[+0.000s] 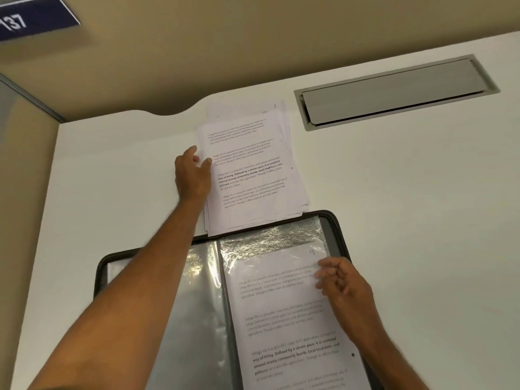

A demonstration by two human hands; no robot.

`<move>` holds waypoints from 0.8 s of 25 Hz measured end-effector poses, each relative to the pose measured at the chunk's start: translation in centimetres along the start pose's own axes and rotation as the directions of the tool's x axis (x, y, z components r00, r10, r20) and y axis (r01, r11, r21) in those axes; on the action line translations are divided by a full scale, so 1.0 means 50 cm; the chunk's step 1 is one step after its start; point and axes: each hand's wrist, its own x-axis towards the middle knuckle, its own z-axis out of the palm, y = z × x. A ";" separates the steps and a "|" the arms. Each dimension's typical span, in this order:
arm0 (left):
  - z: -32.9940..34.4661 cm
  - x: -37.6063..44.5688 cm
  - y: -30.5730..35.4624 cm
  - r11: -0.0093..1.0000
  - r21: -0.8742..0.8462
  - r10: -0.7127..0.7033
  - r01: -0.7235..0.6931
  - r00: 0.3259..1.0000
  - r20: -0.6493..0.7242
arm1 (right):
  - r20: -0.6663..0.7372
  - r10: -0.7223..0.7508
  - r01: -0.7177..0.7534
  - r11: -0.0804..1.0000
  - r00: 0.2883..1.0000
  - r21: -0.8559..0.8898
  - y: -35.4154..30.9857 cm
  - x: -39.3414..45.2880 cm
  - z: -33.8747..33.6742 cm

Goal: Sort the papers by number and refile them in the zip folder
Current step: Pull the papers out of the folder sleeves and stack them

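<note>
With sheet 9 (295, 313) pinched by the right hand (344, 288) at the dark zip folder's (336, 229) clear sleeve, the far loose white stack's (250, 170) top page is gripped by the left hand (192, 175), probably to be lifted and filed next

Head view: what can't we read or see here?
- Loose paper stack: top sheet's number not visible; lower sheets covered.
- Zip folder: bottom cut off by frame edge; left arm covers left sleeves.
- Blue sign: blurred, cut by edge.
- Left hand, right hand: fingertips' contact unclear.
</note>
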 end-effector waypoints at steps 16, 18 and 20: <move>-0.171 -0.551 -0.224 0.983 0.000 0.180 -0.185 0.953 0.245 | 0.474 0.135 -0.086 0.989 0.870 -0.124 -0.128 -0.128 0.016; -0.198 -0.563 -0.226 0.993 -0.107 0.075 -0.047 0.959 0.275 | 0.542 0.086 -0.073 0.996 0.836 -0.045 -0.149 -0.149 0.042; -0.227 -0.566 -0.217 0.961 -0.248 -0.030 0.120 0.940 0.338 | 0.604 0.038 -0.060 0.998 0.796 0.017 -0.167 -0.172 0.081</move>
